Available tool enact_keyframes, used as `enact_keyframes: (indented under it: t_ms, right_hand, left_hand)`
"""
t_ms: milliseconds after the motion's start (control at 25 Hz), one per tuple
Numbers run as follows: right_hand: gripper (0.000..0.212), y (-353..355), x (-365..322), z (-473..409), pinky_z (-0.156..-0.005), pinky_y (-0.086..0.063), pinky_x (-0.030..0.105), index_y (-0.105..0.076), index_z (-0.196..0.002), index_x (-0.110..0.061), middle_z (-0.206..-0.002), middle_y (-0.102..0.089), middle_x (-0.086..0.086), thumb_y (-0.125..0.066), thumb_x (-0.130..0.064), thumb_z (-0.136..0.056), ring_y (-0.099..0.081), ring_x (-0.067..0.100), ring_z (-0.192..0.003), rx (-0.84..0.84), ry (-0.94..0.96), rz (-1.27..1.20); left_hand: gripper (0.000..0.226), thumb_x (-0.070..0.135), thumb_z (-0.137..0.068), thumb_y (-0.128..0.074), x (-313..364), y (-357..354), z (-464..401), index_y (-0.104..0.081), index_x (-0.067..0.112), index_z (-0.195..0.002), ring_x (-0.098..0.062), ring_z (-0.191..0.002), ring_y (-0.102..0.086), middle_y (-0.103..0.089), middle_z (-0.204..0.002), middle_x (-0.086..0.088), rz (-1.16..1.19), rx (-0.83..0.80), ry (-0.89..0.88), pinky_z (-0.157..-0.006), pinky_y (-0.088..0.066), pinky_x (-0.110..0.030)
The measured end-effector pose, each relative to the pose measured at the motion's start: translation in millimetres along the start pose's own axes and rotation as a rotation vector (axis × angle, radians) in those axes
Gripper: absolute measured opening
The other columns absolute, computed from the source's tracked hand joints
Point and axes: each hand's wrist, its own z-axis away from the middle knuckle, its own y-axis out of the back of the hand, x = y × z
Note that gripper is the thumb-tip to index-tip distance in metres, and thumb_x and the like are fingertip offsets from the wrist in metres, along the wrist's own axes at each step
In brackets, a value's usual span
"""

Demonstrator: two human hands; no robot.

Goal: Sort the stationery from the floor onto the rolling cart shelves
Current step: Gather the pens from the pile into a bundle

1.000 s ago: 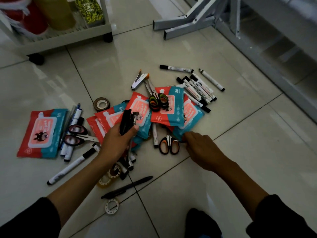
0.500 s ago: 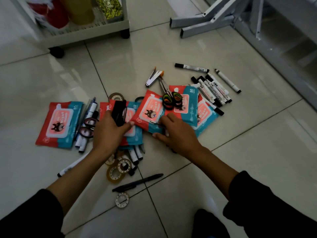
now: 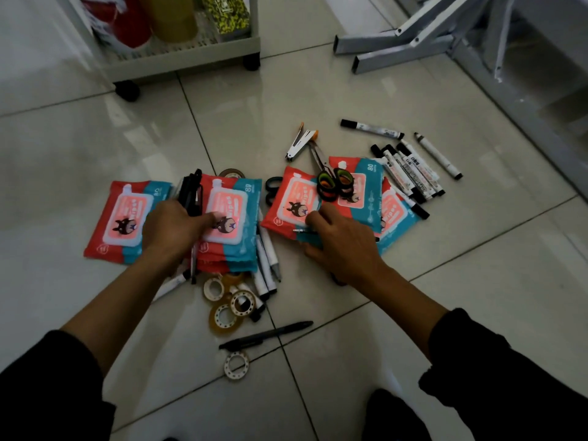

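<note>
Glossy pale tiled floor (image 3: pixel 413 313) is covered in stationery. Left hand (image 3: pixel 171 227) is curled round a bunch of black pens (image 3: pixel 191 194), sitting over a stack of red-and-teal wipe packs (image 3: pixel 235 218). Right hand (image 3: pixel 340 246) pinches the edge of another red-and-teal pack (image 3: pixel 289 202). White rolling cart (image 3: pixel 191 60) stands well behind.

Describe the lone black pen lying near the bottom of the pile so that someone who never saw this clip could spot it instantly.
Start from the heap of red and teal wipe packs on the tiled floor and move toward the camera, past the cluster of tape rolls. The black pen lies alone there, slanted across a grout line. Unlike the white-barrelled markers, it is slim and all black.
</note>
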Motion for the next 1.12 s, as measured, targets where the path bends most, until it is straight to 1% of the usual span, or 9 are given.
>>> enact_keyframes:
  t_ms: [160,240,320,480,640,720,800,960,1120]
  right_hand:
    - [0.045,9.4,11.7,6.4,-0.067,-0.050,0.033,-0.056,-0.117,-0.016,-0.120,-0.054,0.005,-0.064,-0.044,-0.084,-0.059,0.021,-0.095,-0.053,-0.017,-0.050]
    - [0.043,12.4,20.8,10.6,-0.063,-0.045,0.030,-0.055,-0.117,-0.016,-0.119,-0.052,0.004,-0.064,-0.043,-0.084,-0.058,0.021,-0.095,-0.063,-0.033,-0.045]
    - [0.044,13.8,27.4,12.6,-0.062,-0.041,0.027,-0.053,-0.120,-0.018,-0.122,-0.048,0.002,-0.063,-0.042,-0.085,-0.056,0.020,-0.097,-0.109,-0.042,-0.048]
    - [0.045,13.6,18.4,11.6,-0.070,-0.043,0.028,-0.054,-0.120,-0.019,-0.122,-0.047,0.001,-0.062,-0.045,-0.084,-0.053,0.019,-0.100,-0.119,-0.059,-0.143]
    - [0.034,2.7,-18.4,2.6,-0.064,-0.048,0.032,-0.055,-0.113,-0.016,-0.120,-0.049,0.003,-0.062,-0.035,-0.086,-0.058,0.021,-0.094,-0.060,-0.048,-0.196]
    - [0.025,-5.4,-32.5,-1.7,-0.060,-0.047,0.033,-0.056,-0.105,-0.014,-0.112,-0.051,0.004,-0.062,-0.029,-0.086,-0.058,0.024,-0.088,-0.046,-0.063,-0.270]
    - [0.020,-11.3,-37.6,-4.3,-0.058,-0.039,0.029,-0.056,-0.099,-0.012,-0.104,-0.052,0.004,-0.063,-0.026,-0.086,-0.057,0.023,-0.085,-0.045,-0.107,-0.340]
    - [0.019,-13.2,-36.5,-5.5,-0.060,-0.032,0.026,-0.055,-0.098,-0.013,-0.103,-0.051,0.003,-0.062,-0.026,-0.086,-0.056,0.022,-0.085,-0.044,-0.132,-0.328]
    - [0.018,-8.7,-47.8,-6.1,-0.062,-0.043,0.031,-0.057,-0.102,-0.013,-0.103,-0.052,0.003,-0.059,-0.025,-0.089,-0.057,0.022,-0.087,-0.039,-0.096,-0.349]
  left_hand:
    - [0.026,0.029,-0.080,-0.072,-3.4,13.0,-0.6,-0.057,0.010,-0.088,-0.022,-0.073,-0.065,-0.067,-0.094,-0.013,0.126,-0.054,0.096,-0.067,-0.055,-0.037]
    - [0.026,0.022,-0.081,-0.072,-4.6,17.4,-0.1,-0.058,0.004,-0.093,-0.017,-0.063,-0.058,-0.065,-0.096,-0.014,0.244,-0.059,0.172,-0.054,-0.048,-0.027]
    - [0.030,0.020,-0.083,-0.070,-6.8,19.0,2.4,-0.056,0.002,-0.103,-0.015,-0.065,-0.057,-0.063,-0.102,-0.013,0.290,-0.059,0.200,-0.053,-0.045,-0.024]
    - [0.058,0.031,-0.083,-0.070,-3.5,10.0,15.2,-0.044,0.014,-0.131,-0.023,-0.102,-0.061,-0.060,-0.124,-0.007,0.095,0.130,-0.084,-0.079,-0.050,-0.035]
    - [0.072,0.052,-0.078,-0.069,21.3,-26.1,37.7,-0.038,0.020,-0.134,-0.026,-0.106,-0.061,-0.061,-0.123,-0.007,-0.215,0.092,-0.340,-0.075,-0.049,-0.034]
    - [0.089,0.060,-0.072,-0.069,21.8,-40.1,37.2,-0.028,0.021,-0.141,-0.031,-0.109,-0.059,-0.058,-0.126,-0.010,-0.438,0.032,-0.340,-0.083,-0.049,-0.041]
    - [0.098,0.059,-0.070,-0.072,12.9,-38.3,31.0,-0.022,0.022,-0.145,-0.034,-0.113,-0.055,-0.056,-0.128,-0.013,-0.523,0.009,-0.298,-0.090,-0.046,-0.047]
    - [0.094,0.049,-0.073,-0.074,-11.7,-12.8,21.0,-0.022,0.022,-0.146,-0.034,-0.113,-0.056,-0.055,-0.130,-0.014,-0.431,0.061,-0.241,-0.089,-0.049,-0.049]
    - [0.092,0.051,-0.072,-0.075,-32.4,3.9,13.6,-0.027,0.023,-0.145,-0.031,-0.107,-0.059,-0.057,-0.128,-0.011,-0.411,0.092,-0.195,-0.081,-0.053,-0.045]
